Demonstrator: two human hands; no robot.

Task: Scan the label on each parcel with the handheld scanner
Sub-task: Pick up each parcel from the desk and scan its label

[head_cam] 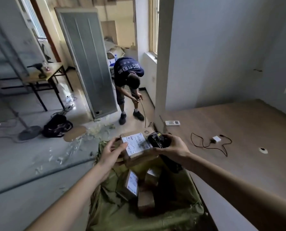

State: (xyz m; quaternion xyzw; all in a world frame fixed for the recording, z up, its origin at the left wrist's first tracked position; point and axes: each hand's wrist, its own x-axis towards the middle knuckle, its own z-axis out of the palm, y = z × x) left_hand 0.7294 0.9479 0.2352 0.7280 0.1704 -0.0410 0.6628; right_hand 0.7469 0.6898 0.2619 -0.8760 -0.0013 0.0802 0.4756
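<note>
My left hand holds the parcel up over the green sack, label facing up. My right hand grips the scanner just beside the label's right edge, so aiming left should catch it.

Cardboard parcel: brown box, white printed label facing up, held above an open green sack. Handheld scanner: black, positioned over the label's right edge. Further labelled parcels lie inside the sack.
</note>
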